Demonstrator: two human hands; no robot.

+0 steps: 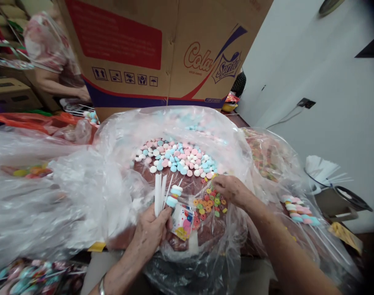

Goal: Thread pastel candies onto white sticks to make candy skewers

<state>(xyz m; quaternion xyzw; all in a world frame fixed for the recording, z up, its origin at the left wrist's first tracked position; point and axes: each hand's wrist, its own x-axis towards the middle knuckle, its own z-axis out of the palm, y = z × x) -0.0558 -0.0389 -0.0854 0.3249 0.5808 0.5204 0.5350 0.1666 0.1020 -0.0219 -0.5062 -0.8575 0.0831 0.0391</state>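
My left hand is closed around a bundle of white sticks. Pale blue, white and yellow candies are threaded on one thin stick at its fingertips. Just beside that hand is a clear packet with coloured dots; whether the hand grips it is hard to tell. My right hand has its fingers pinched together over small fruit-coloured candy rings, and what lies between the fingertips is hidden. Behind both hands spreads a heap of pink, white and blue round candies in an open clear plastic bag.
A large cardboard carton stands behind the bag. Finished candy sticks lie on plastic at right, near a container of white sticks. More plastic bags cover the left side. Another person works at back left.
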